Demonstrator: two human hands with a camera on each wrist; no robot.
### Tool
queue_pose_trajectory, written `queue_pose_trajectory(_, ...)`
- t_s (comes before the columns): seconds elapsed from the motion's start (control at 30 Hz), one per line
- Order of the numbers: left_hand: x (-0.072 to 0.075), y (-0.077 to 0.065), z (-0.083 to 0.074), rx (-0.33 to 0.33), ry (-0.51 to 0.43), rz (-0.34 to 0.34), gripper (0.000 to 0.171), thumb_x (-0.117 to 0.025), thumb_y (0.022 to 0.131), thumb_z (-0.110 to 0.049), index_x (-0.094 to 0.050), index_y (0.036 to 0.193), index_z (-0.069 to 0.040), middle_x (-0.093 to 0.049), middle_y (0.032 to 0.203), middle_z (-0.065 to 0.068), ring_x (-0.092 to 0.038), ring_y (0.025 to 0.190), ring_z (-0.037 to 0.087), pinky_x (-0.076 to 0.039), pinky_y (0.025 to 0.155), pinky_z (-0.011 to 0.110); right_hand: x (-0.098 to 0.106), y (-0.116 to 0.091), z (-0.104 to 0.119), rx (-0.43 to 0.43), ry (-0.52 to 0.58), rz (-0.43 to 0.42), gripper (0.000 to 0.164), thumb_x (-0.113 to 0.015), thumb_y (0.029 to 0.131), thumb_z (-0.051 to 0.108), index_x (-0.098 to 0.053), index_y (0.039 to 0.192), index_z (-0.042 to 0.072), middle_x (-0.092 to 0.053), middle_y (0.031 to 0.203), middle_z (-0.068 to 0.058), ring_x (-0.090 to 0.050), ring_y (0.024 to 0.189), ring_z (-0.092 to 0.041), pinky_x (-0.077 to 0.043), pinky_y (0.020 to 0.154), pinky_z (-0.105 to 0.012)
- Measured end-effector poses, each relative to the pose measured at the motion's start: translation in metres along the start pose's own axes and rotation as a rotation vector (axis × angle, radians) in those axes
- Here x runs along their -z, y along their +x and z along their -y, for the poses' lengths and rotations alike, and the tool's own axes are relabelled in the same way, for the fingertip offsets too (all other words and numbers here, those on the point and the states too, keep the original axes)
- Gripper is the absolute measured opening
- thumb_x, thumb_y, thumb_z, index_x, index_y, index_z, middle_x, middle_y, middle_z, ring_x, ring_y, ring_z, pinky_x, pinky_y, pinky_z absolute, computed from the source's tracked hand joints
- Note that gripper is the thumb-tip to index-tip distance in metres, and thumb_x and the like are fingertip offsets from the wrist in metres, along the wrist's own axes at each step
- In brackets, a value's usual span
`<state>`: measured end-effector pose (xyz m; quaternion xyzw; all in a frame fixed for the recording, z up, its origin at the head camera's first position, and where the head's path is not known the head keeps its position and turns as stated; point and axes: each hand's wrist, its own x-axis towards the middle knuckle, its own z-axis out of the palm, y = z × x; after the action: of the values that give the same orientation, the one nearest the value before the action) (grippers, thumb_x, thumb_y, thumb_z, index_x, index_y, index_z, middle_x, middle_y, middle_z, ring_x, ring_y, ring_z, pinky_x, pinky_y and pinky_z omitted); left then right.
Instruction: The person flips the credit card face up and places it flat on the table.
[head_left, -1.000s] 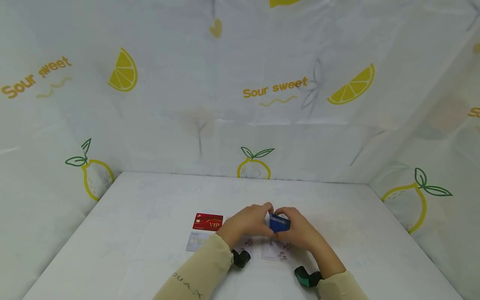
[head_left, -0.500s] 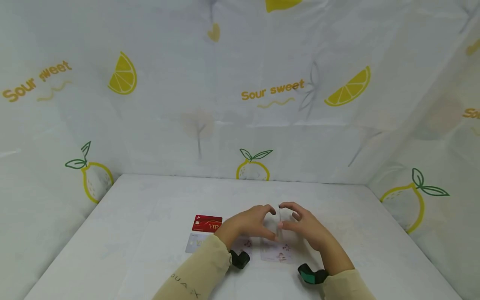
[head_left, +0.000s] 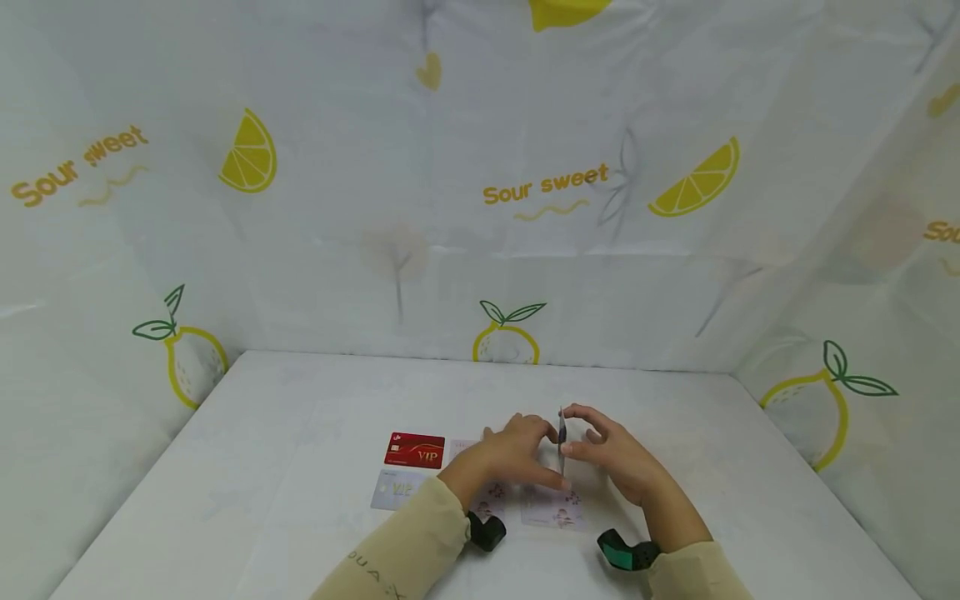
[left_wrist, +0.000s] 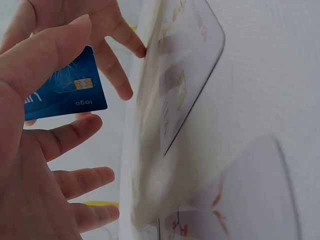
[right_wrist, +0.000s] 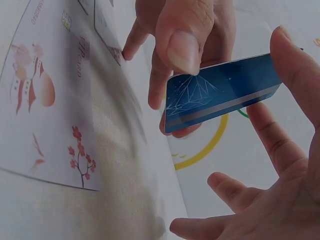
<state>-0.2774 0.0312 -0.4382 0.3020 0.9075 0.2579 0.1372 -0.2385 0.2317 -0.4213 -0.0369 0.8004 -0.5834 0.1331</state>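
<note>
A blue bank-style card [head_left: 562,440] stands nearly edge-on to the head view, above the table between both hands. My right hand [head_left: 622,458] pinches it between thumb and index finger. My left hand [head_left: 506,454] has its thumb and index finger at opposite edges of the same card, the other fingers spread. Seen from the left wrist, the card's face [left_wrist: 90,97] bears a gold chip. The right wrist view shows its back [right_wrist: 225,87], with a stripe and a diamond drawing. Beneath the hands lies a pale VIP card with flowers [head_left: 552,510].
Left of the hands lie a red VIP card [head_left: 415,450] and a silver VIP card [head_left: 397,490]. Another pale flowered card [head_left: 491,502] is partly covered by the left forearm. The white table [head_left: 300,400] meets a lemon-patterned cloth [head_left: 337,208] behind.
The blue card has turned from showing its blue face to edge-on. Half a second ago the right hand alone held it; the left hand has since moved in against it.
</note>
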Motion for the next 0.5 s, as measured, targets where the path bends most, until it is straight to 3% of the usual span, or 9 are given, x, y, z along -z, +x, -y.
queue_pose_trajectory(0.13, -0.0017, -0.0003, -0.0019, 0.009, 0.009, -0.006, 0.059, -0.077, 0.074, -0.062, -0.059, 0.118, -0.027, -0.052, 0.134, -0.009, -0.041, 0.131, 0.014, -0.028, 0.102, 0.074, 0.0011, -0.0005, 0.0, 0.01, 0.014, 0.007, 0.062, -0.072, 0.088, 0.022, -0.042, 0.141, 0.012, -0.01, 0.164, -0.013, 0.002, 0.145, -0.057, -0.004, 0.11, -0.074)
queue_pose_trajectory(0.33, -0.0028, -0.0001, -0.0022, 0.007, 0.008, -0.004, 0.06, -0.076, 0.075, -0.06, -0.06, 0.124, -0.03, -0.041, 0.152, -0.002, -0.032, 0.143, 0.019, -0.024, 0.104, 0.075, 0.0024, -0.0003, -0.0003, 0.014, 0.028, 0.013, 0.064, -0.071, 0.089, 0.023, -0.041, 0.143, 0.012, -0.012, 0.164, -0.011, 0.004, 0.146, -0.055, -0.002, 0.11, -0.074)
queue_pose_trajectory(0.5, -0.0032, 0.0005, -0.0013, 0.005, 0.005, -0.008, 0.052, -0.076, 0.075, -0.06, -0.061, 0.114, -0.029, -0.046, 0.146, -0.005, -0.036, 0.139, 0.017, -0.025, 0.104, 0.074, 0.0025, 0.0007, -0.0005, 0.0, 0.029, 0.009, 0.066, -0.072, 0.088, 0.024, -0.039, 0.145, 0.012, -0.007, 0.165, -0.012, 0.003, 0.146, -0.054, -0.001, 0.109, -0.075)
